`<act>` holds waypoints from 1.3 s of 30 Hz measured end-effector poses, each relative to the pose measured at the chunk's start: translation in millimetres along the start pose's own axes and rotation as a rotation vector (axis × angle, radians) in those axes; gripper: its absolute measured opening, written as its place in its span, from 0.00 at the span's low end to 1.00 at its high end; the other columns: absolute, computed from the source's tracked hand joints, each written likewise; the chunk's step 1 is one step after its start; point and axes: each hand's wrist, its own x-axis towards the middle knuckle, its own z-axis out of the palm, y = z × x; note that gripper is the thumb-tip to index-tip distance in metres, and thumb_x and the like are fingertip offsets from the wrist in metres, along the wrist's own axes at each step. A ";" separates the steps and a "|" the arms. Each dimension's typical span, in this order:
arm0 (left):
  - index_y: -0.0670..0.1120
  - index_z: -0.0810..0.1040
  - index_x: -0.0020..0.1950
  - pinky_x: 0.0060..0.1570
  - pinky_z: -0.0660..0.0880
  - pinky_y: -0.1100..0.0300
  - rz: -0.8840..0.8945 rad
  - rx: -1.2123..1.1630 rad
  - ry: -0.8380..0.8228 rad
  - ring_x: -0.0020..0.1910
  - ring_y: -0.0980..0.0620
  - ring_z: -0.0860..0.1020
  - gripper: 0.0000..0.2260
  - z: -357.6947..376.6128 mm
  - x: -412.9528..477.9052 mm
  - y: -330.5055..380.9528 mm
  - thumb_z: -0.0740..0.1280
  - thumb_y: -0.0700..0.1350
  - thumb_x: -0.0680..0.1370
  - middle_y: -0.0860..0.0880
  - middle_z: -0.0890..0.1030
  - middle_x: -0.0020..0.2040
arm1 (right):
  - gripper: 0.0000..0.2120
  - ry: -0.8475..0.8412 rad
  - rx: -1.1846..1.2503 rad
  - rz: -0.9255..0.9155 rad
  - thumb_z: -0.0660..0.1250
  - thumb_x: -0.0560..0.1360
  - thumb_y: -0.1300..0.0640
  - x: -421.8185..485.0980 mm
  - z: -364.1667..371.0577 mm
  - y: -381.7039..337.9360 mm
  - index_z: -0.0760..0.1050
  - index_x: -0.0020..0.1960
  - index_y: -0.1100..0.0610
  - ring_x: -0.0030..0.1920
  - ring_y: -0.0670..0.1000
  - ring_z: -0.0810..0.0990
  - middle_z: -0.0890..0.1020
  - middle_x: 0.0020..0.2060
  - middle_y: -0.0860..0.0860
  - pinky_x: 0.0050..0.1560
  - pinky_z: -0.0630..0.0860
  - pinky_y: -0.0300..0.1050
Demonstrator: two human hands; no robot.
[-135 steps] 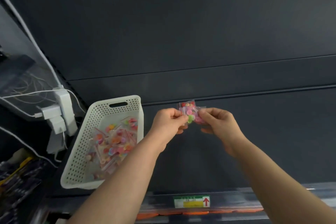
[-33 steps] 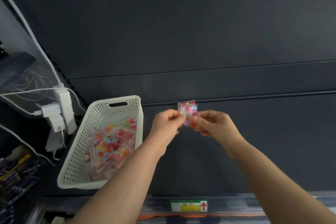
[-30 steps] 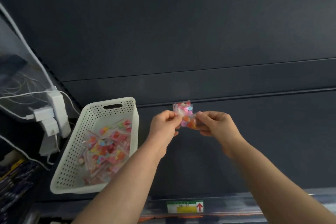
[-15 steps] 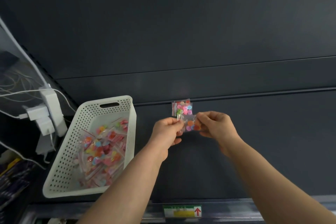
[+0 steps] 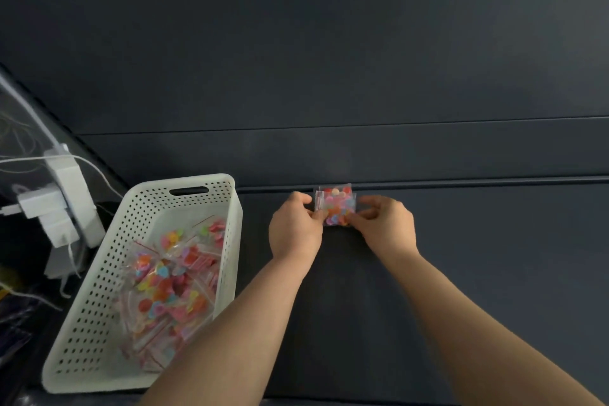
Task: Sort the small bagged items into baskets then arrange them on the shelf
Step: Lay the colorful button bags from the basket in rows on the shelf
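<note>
Small clear bags of colourful beads (image 5: 335,204) stand against the back of the dark shelf (image 5: 461,273). My left hand (image 5: 295,229) pinches their left edge and my right hand (image 5: 384,224) pinches the right edge, fingers curled on the plastic. It looks like two bags overlapping, one behind the other. A white perforated basket (image 5: 99,290) sits on the shelf to the left, holding several more bead bags (image 5: 168,287).
White power adapters and cables (image 5: 59,204) hang at the far left beside the basket. The dark back wall (image 5: 329,59) rises behind the bags. Bare shelf surface stretches to the right of my hands.
The bags have come lower and closer together against the shelf back, both hands still on them. My view has tipped down and left, so the basket sits lower in frame.
</note>
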 end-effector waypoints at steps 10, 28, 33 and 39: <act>0.51 0.81 0.57 0.39 0.76 0.58 -0.024 0.036 -0.063 0.49 0.51 0.81 0.10 2.9 10.7 2.1 0.70 0.51 0.77 0.52 0.84 0.50 | 0.06 -0.012 -0.319 -0.024 0.63 0.76 0.49 12.4 14.7 4.6 0.78 0.46 0.48 0.39 0.51 0.78 0.80 0.39 0.48 0.31 0.68 0.40; 0.54 0.82 0.52 0.51 0.78 0.55 0.168 0.149 0.104 0.50 0.55 0.80 0.05 -120.9 -10.2 -26.3 0.69 0.49 0.77 0.58 0.84 0.48 | 0.10 0.026 -0.716 -0.476 0.58 0.79 0.53 -39.0 27.1 -52.3 0.79 0.52 0.47 0.53 0.50 0.76 0.79 0.51 0.46 0.36 0.67 0.41; 0.53 0.83 0.49 0.53 0.79 0.53 0.033 0.193 0.113 0.48 0.54 0.82 0.04 -163.2 -22.1 -93.8 0.71 0.47 0.75 0.56 0.84 0.47 | 0.11 -0.046 -0.704 -0.647 0.59 0.78 0.54 -61.5 62.0 -75.7 0.79 0.52 0.47 0.50 0.51 0.79 0.81 0.48 0.47 0.36 0.69 0.41; 0.53 0.83 0.50 0.50 0.78 0.57 -0.007 0.227 0.050 0.47 0.57 0.80 0.05 -188.7 -40.4 -140.5 0.72 0.49 0.75 0.57 0.84 0.50 | 0.11 -0.087 -0.613 -0.718 0.59 0.78 0.49 -82.4 92.6 -88.0 0.79 0.55 0.48 0.47 0.51 0.79 0.80 0.47 0.46 0.38 0.75 0.43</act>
